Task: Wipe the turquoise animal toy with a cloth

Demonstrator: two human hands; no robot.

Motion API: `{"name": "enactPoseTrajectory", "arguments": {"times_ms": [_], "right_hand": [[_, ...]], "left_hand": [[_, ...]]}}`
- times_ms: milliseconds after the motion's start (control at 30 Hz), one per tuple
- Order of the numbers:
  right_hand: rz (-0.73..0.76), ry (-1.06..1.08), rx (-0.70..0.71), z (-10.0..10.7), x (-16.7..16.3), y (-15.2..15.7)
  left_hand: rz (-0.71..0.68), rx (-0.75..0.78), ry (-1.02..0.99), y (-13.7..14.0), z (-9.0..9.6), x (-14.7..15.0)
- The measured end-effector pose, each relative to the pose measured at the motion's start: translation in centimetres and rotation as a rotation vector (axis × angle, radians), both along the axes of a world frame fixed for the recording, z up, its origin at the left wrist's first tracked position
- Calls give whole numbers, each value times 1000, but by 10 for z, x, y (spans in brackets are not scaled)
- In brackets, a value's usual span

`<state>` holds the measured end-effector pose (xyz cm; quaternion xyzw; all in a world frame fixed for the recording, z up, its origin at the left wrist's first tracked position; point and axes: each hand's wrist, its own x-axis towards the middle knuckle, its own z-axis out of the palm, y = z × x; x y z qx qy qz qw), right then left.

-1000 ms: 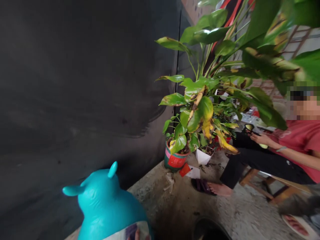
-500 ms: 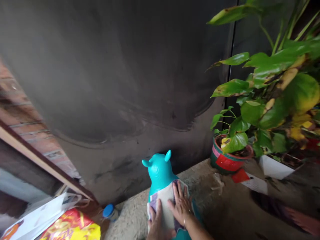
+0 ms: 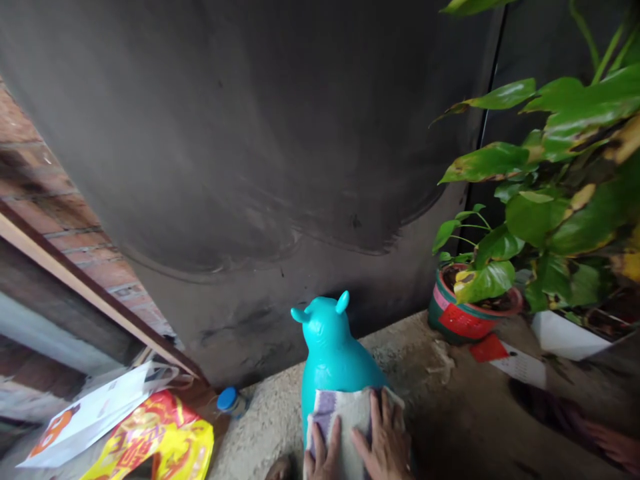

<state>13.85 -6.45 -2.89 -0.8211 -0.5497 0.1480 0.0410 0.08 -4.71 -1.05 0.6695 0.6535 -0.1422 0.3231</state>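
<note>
We look down on a teal animal-shaped toy [image 3: 333, 353] standing on the rough concrete floor [image 3: 415, 387], close to the dark wall [image 3: 250, 147], its two little ears pointing up and its head turned away from us. Draped over its back lies a pale cloth [image 3: 340, 413] with a purple patch at its left edge. Both hands press on that cloth — the left hand [image 3: 324, 460] flat at the bottom edge of the view, fingers spread and extended, and the right hand [image 3: 385, 443] just beside it, palm down, fingers splayed over the cloth's right half. Neither hand is clenched; both lie open against the fabric, touching it rather than gripping it.

To the left of the toy, a small bottle with a blue cap [image 3: 231, 402] lies at the foot of the wall, and further left a yellow-and-red bag [image 3: 160, 447] sits beside a white bag [image 3: 95, 417]. To the right — well apart from the toy — a leafy plant rises from a red-and-green pot [image 3: 463, 320], with a white pot [image 3: 565, 337] beyond it and a red-and-white card [image 3: 505, 360] lying on the floor.
</note>
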Motion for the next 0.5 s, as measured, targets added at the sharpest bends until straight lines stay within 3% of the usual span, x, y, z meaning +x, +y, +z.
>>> {"name": "enactPoseTrajectory", "arguments": {"times_ms": [133, 300, 400, 500], "right_hand": [[95, 73, 48, 27, 6, 56], [141, 93, 100, 36, 6, 96], [91, 73, 97, 32, 1, 86], [84, 8, 105, 14, -4, 46]], "left_hand": [[43, 53, -48, 34, 12, 4], [105, 149, -126, 63, 20, 8], [94, 149, -125, 61, 22, 5], [45, 122, -105, 43, 19, -1]]}}
